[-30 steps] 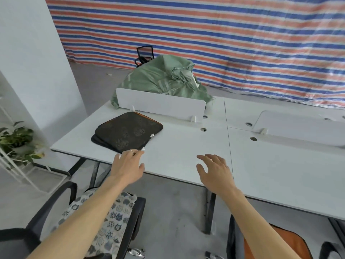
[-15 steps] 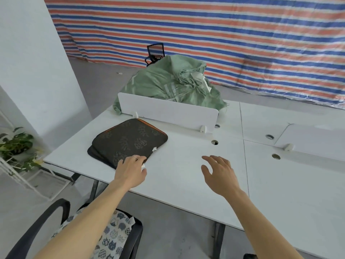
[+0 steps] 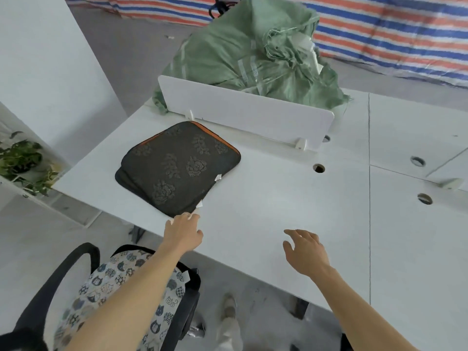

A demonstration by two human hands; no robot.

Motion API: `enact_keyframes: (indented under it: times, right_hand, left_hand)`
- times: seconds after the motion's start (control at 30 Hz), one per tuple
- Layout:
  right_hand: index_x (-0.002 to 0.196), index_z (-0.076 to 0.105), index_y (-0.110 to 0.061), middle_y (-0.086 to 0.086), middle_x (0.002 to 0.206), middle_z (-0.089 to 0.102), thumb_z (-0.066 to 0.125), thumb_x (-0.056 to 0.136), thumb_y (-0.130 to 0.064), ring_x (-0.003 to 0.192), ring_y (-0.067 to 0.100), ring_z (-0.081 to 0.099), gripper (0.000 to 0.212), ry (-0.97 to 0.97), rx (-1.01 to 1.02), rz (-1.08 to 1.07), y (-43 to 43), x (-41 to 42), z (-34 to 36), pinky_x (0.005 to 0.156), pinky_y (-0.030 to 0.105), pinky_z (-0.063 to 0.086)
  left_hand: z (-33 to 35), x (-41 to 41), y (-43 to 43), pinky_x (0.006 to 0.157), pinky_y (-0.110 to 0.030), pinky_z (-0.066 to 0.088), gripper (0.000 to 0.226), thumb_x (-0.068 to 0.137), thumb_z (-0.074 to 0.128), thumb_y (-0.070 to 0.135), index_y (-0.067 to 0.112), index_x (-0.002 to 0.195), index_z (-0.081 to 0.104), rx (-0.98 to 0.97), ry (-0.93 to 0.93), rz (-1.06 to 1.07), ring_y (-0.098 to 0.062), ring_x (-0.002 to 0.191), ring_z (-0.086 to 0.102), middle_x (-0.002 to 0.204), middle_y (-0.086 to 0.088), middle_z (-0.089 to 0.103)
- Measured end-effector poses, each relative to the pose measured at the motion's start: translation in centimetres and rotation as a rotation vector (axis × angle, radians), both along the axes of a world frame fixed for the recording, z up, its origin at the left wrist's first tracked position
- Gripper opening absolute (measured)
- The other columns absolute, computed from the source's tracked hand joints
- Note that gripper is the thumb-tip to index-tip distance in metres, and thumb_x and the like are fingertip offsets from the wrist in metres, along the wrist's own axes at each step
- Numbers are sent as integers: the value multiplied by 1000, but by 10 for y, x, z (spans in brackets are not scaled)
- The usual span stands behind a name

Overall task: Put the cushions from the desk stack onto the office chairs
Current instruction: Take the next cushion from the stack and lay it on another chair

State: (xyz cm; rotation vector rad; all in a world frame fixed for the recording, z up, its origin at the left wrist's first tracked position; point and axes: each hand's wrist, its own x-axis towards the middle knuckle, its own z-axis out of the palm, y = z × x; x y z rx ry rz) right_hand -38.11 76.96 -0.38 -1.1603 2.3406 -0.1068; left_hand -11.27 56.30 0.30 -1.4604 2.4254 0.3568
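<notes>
A small stack of dark patterned cushions (image 3: 178, 167) with an orange edge lies on the white desk (image 3: 278, 211), near its left end. My left hand (image 3: 183, 230) reaches to the stack's near corner, its fingertips touching the edge by a white tag; whether it grips is unclear. My right hand (image 3: 304, 252) hovers open above the bare desk, well to the right of the stack. Below the desk edge a black office chair (image 3: 73, 264) carries a cushion with a cat print (image 3: 111, 282), partly hidden by my left forearm.
A white divider panel (image 3: 248, 115) stands just behind the stack, with a bulky green sack (image 3: 253, 51) beyond it. A potted plant (image 3: 22, 160) sits at the left on a rack. A striped tarp (image 3: 392, 29) covers the back wall. Cable holes (image 3: 318, 168) dot the desk.
The view has moved closer and tilted down. My left hand has stayed at the stack's near corner; my right hand remains open over the desk.
</notes>
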Motion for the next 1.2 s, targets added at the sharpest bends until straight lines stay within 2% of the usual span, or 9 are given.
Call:
enact_keyframes:
  times: [0.23,0.4,0.57,0.63,0.77,1.03,1.13,1.2]
  right_hand:
    - [156,31,-35,-2,166,24,34,105,-44,153,23,16,52,-28,148,9,-39,10,-52,120,41,27]
    - [160,20,-36,1,170,11,32,106,-48,156,23,7,57,39,136,2,-77,-1,-80,125,41,14]
    - [162,-1,-38,0,170,-12,16,105,-52,156,23,-14,61,60,107,-6,-74,5,-114,126,45,0]
    - [161,-7,-38,-1,169,-18,9,105,-53,154,20,-21,60,57,96,-8,-66,10,-123,126,46,-6]
    - [159,-13,-42,-6,166,-25,6,103,-56,151,15,-28,60,60,86,-34,-60,10,-133,124,44,-13]
    - [155,-21,-45,-8,164,-32,5,104,-56,149,14,-33,59,38,136,-29,-60,8,-134,123,44,-16]
    - [155,-23,-45,-8,162,-35,4,104,-57,148,14,-35,59,17,168,-12,-62,6,-128,123,43,-16]
    - [155,-24,-44,-8,161,-37,4,104,-58,148,14,-35,60,-1,204,5,-64,3,-124,123,44,-15]
  left_hand:
    - [-43,-20,-63,109,-49,33,58,95,48,35,27,151,33,37,-30,3,-31,144,27,162,-8,24]
    - [-70,-30,-116,112,-53,29,67,97,48,38,25,156,20,-20,-47,54,-35,148,19,165,-10,14]
    - [-100,-28,-128,112,-54,33,68,97,50,35,17,157,22,0,-28,97,-41,147,21,164,-16,19]
    - [-110,-27,-124,106,-56,41,65,97,54,31,11,154,32,-44,17,104,-46,142,29,159,-22,30]
    - [-120,-23,-121,83,-58,52,54,94,62,25,4,143,50,-164,66,53,-52,125,49,143,-28,50]
    - [-118,-23,-128,66,-54,55,49,94,63,23,0,137,55,-203,9,-18,-54,111,57,133,-32,56]
    - [-116,-26,-131,57,-52,55,47,93,67,19,-4,133,57,-200,-78,-61,-55,102,59,127,-35,58]
    - [-106,-32,-135,59,-50,55,46,96,63,18,-2,136,54,-150,-155,-61,-53,101,59,130,-34,57]
